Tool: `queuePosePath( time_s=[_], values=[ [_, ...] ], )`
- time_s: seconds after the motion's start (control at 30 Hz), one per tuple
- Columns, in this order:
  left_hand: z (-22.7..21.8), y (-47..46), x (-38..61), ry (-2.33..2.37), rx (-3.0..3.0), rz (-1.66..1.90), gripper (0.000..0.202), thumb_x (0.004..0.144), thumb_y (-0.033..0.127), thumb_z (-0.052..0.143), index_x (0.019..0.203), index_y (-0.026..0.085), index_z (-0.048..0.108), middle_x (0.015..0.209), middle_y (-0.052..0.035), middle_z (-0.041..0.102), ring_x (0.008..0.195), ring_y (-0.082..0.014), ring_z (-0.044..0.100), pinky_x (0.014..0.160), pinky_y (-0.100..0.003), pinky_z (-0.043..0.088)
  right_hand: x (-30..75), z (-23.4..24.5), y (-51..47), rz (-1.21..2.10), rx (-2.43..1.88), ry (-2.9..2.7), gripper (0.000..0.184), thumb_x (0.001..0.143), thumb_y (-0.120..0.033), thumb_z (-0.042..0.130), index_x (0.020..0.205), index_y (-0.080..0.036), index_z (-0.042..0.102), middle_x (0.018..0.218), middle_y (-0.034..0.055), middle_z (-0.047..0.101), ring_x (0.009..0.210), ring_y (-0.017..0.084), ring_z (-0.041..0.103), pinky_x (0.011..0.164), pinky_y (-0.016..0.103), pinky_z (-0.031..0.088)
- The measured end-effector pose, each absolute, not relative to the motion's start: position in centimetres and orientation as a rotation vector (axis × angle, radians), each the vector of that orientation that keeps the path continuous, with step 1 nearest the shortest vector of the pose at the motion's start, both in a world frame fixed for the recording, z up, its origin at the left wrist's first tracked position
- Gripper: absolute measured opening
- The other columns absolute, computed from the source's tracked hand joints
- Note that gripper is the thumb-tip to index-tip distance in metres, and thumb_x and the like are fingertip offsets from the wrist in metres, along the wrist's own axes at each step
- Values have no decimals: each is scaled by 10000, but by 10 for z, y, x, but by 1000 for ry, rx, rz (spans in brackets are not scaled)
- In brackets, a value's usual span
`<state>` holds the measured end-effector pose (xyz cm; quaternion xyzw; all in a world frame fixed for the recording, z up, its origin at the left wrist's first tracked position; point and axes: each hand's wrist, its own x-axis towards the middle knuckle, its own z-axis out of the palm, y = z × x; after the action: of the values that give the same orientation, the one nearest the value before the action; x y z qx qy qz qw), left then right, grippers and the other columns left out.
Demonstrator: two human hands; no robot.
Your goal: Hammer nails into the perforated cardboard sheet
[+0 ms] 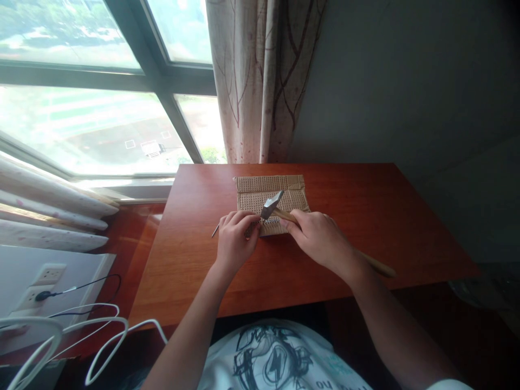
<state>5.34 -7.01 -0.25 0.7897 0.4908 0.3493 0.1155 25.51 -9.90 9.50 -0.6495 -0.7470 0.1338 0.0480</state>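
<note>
A cardboard block [268,192] dotted with rows of small holes or nail heads lies on the reddish wooden table [365,216]. My right hand [320,238] is closed round the wooden handle of a hammer [271,205], whose steel head hovers just above the block's near edge. My left hand [235,238] is pinched at that edge beside the hammer head, apparently on a nail too small to see clearly. A loose nail [215,231] lies on the table just left of my left hand.
A window and a patterned curtain [260,81] stand behind the table. At the left a wall socket with a black plug [43,295] and white cables [101,330] sit below the sill. The table's front edge runs near my torso.
</note>
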Motion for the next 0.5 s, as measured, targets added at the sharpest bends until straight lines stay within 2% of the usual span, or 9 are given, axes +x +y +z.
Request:
queuePosePath(
  time_s=[0.5],
  values=[
    [-2,-71,56,1501,2374,928,111,908,283,610,967,262,701,1054,-25,724,1011,-234,602,873,-414,392,256,95,-100,450,-1933,-2225,367,1010,-483,389,797,-220,532,693,11,659,632,169,607,571,284,259]
  ],
)
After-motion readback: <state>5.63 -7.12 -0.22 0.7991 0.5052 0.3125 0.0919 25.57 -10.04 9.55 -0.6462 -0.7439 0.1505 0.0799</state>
